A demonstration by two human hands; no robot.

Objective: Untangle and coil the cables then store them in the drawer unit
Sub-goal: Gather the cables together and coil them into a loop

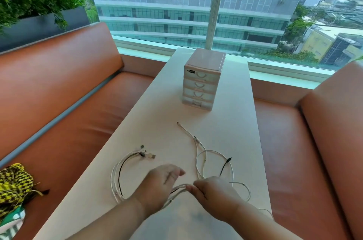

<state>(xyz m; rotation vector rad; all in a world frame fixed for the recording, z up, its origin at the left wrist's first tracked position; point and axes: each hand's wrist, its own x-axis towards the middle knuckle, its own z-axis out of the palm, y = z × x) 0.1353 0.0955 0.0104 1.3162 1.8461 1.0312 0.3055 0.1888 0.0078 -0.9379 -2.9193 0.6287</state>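
Note:
A tangle of white and black cables (198, 153) lies on the near half of the white table (231, 126). One bundle loops to the left and ends in several plugs (146, 153). Loose ends spread to the right, among them a black plug (229, 159). My right hand (214, 194) pinches the white strands where they cross in the middle. Just left of it, my left hand (159, 184) hovers over the same strands with its fingers apart. A small pink drawer unit (202, 80) stands farther back on the table, its drawers shut.
Orange benches (64, 102) flank the table on both sides. A yellow-and-black patterned cloth (13, 182) lies on the left bench. A planter with green plants (37, 4) stands behind that bench. A large window is beyond the table's far end.

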